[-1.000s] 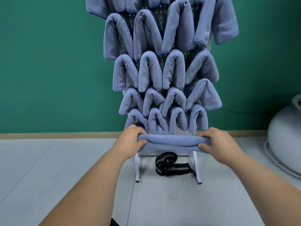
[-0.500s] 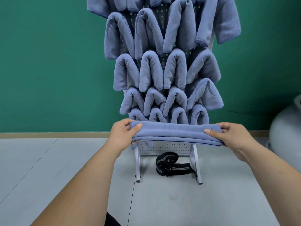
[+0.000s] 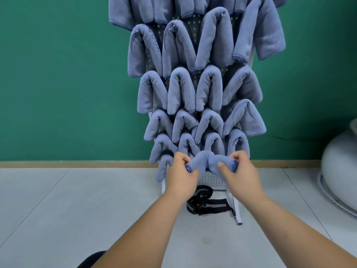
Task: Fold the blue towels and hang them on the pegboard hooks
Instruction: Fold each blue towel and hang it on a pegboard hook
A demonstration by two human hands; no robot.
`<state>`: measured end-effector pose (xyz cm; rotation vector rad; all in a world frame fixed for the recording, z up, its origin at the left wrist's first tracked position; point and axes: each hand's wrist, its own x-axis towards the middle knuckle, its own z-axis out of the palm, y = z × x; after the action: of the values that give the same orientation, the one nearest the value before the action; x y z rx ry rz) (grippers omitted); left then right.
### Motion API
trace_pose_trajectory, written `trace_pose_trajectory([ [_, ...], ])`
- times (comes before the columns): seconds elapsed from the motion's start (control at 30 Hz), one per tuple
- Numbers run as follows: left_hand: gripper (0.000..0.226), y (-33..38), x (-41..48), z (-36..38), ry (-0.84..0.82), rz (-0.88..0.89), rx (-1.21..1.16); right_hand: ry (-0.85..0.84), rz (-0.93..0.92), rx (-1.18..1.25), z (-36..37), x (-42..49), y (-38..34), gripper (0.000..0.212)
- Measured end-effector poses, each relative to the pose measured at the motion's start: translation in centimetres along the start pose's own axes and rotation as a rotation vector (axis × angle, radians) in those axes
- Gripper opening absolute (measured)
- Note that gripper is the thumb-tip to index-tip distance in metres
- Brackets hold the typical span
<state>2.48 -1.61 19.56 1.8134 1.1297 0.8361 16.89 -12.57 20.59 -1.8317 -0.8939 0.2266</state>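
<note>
A folded blue towel point(image 3: 209, 161) is bent into an arch low on the white pegboard point(image 3: 214, 179). My left hand point(image 3: 182, 176) pinches its left end and my right hand point(image 3: 240, 174) pinches its right end, both ends pointing down. Several folded blue towels point(image 3: 181, 91) hang in rows on hooks above, covering most of the board. One more towel point(image 3: 163, 169) hangs at the bottom left, just beside my left hand. The hook under the held towel is hidden.
A black strap point(image 3: 207, 205) lies on the grey floor between the pegboard's white legs point(image 3: 236, 211). A large pale round vessel point(image 3: 340, 171) stands at the right edge. A green wall point(image 3: 58, 74) is behind the board.
The towel was held stretched flat between my hands. My hands have moved together and lower, bending the towel in the middle into an arch against the bottom of the board.
</note>
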Motion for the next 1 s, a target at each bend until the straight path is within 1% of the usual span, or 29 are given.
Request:
trace_pose_trajectory([
  [0.07, 0.032, 0.4, -1.0, 0.7, -0.092, -0.081, -0.178, -0.080, 0.011, 0.097, 1.2, -0.8, -0.4, 0.028],
  [0.1, 0.031, 0.6, -1.3, 0.9, -0.112, -0.118, -0.254, -0.110, 0.033, 0.141, 1.7, -1.1, -0.4, 0.029],
  [0.17, 0.031, 0.9, -1.6, 1.0, -0.097, -0.196, -0.398, -0.122, 0.091, 0.235, 2.2, -1.2, -0.5, 0.024],
  [0.23, 0.036, 0.7, -1.5, 1.0, -0.076, -0.268, -0.518, -0.118, 0.156, 0.333, 2.4, -1.1, -0.4, 0.015],
  [0.27, 0.041, 0.5, -1.3, 1.0, -0.085, -0.291, -0.543, -0.122, 0.192, 0.365, 2.4, -1.1, -0.3, 0.014],
  [0.33, 0.050, -0.4, -0.8, 1.1, -0.144, -0.298, -0.520, -0.155, 0.237, 0.363, 2.5, -0.9, 0.1, 0.023],
  [0.43, 0.049, -1.4, -0.6, 1.2, -0.216, -0.271, -0.433, -0.253, 0.259, 0.306, 3.5, -1.2, 0.5, 0.037],
  [0.53, 0.043, -1.9, -1.3, 1.4, -0.209, -0.281, -0.421, -0.346, 0.243, 0.259, 4.9, -1.9, 0.2, 0.037],
  [0.63, 0.041, -3.6, -1.5, 1.5, -0.219, -0.342, -0.445, -0.383, 0.213, 0.174, 6.5, -2.4, 0.6, 0.041],
  [0.7, 0.037, -5.0, -1.3, 1.2, -0.201, -0.372, -0.429, -0.373, 0.245, 0.139, 7.2, -2.3, 0.8, 0.038],
  [0.8, 0.036, -6.9, -0.7, 0.6, -0.147, -0.377, -0.356, -0.381, 0.241, 0.102, 8.4, -1.5, 1.5, 0.023],
  [0.87, 0.034, -7.9, -0.2, 0.5, -0.110, -0.371, -0.347, -0.376, 0.202, 0.049, 9.3, -0.9, 1.8, 0.028],
  [0.93, 0.033, -8.5, 0.2, 0.6, -0.070, -0.360, -0.358, -0.359, 0.124, -0.072, 10.3, -0.4, 2.1, 0.038],
  [1.0, 0.031, -9.1, 0.7, 0.9, -0.028, -0.351, -0.364, -0.338, 0.049, -0.199, 11.3, 0.3, 2.5, 0.043],
])
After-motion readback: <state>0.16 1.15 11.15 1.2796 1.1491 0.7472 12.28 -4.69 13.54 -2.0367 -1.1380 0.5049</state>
